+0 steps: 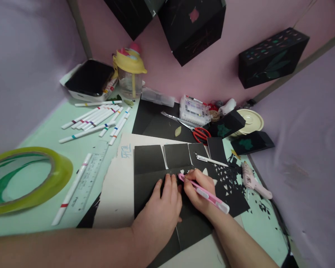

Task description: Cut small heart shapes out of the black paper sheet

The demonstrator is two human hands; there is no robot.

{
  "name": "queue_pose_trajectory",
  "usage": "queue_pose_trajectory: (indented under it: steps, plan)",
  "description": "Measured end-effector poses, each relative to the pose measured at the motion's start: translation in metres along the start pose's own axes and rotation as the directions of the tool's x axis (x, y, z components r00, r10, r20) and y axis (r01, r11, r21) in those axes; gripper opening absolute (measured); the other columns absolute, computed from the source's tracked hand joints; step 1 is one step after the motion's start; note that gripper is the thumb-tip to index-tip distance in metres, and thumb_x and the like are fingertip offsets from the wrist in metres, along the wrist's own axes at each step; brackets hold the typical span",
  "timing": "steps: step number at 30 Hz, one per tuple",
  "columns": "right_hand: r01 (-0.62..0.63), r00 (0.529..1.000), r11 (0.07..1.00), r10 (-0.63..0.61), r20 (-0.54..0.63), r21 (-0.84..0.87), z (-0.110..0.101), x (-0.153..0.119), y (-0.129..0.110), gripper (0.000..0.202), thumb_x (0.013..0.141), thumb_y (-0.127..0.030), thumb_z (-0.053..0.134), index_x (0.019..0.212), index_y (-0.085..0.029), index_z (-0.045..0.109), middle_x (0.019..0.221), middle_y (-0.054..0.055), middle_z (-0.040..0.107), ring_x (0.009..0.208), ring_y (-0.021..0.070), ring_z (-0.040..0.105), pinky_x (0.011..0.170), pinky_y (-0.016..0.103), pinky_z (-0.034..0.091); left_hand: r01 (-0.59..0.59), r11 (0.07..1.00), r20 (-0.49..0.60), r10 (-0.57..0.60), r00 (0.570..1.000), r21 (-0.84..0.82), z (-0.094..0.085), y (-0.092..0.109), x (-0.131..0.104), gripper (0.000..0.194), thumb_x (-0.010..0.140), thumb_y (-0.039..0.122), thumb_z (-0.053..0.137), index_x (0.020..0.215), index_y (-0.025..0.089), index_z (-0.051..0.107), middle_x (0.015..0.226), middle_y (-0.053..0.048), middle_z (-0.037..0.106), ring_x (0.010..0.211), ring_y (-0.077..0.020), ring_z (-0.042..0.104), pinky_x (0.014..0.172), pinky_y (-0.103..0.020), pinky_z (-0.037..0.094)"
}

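Observation:
A pink craft knife (203,191) is gripped like a pen in my right hand (198,186). Its tip end meets a black card sheet (147,178), close to a row of small cut-out shapes. My left hand (162,208) lies flat on the same sheet, fingers stretched just left of the knife tip. Slits divide the sheet's upper edge into flaps. Right of my right hand, the card is cut through with many small shapes (226,178). A white pen (212,160) rests on the card above that hand. Pale board (111,201) lies underneath.
Red-handled scissors (201,134) and a clear case (194,111) lie behind the card. A pink glue gun (255,182) and black scraps are at right. Markers (92,119), a ruler (91,178) and a yellow tape roll (58,171) occupy the left. Black boxes (195,29) hang overhead.

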State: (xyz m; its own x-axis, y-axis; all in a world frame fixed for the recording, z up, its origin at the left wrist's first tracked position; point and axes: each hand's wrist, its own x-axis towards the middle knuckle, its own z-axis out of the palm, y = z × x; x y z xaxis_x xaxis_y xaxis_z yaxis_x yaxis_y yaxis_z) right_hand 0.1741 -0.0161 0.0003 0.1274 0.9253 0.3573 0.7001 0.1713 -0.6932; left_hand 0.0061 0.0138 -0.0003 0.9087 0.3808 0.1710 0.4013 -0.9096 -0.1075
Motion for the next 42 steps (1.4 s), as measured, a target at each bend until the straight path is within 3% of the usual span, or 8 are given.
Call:
queue_pose_trajectory:
  steps: [9,37,42]
  plan:
    - [-0.039,0.997,0.998,0.042,-0.071,0.043,0.0028,-0.0024,0.0029,0.013,0.084,-0.012,0.057,0.081,-0.024,0.055,0.072,0.0,0.063,0.063,0.0152,0.061,0.06,0.027,0.048,0.004,1.0,-0.032,-0.004,0.999,-0.001,0.0018,0.0006,-0.0002,0.07,0.079,0.061,0.065,0.125,0.008,0.062,0.134,-0.024,0.054,0.124,-0.0378,0.05,0.097,-0.046,0.044]
    - [0.031,0.999,1.0,-0.031,-0.041,0.004,0.0051,-0.0012,0.0053,0.013,0.086,-0.01,0.057,0.083,-0.022,0.054,0.072,0.0,0.061,0.06,0.0125,0.059,0.058,0.024,0.047,0.033,0.999,-0.103,-0.033,0.994,0.005,0.0058,0.0034,-0.0002,0.071,0.072,0.063,0.071,0.12,0.011,0.066,0.131,-0.022,0.057,0.123,-0.0376,0.051,0.097,-0.047,0.041]
    - [0.105,0.994,0.994,-0.105,-0.008,-0.011,0.005,0.0003,0.0041,0.015,0.087,-0.008,0.056,0.085,-0.022,0.053,0.071,0.0,0.057,0.059,0.0115,0.054,0.056,0.023,0.045,0.027,1.0,-0.092,-0.026,0.995,0.004,0.006,0.0027,-0.0002,0.07,0.074,0.063,0.069,0.121,0.011,0.066,0.132,-0.022,0.056,0.123,-0.0374,0.051,0.097,-0.047,0.041]
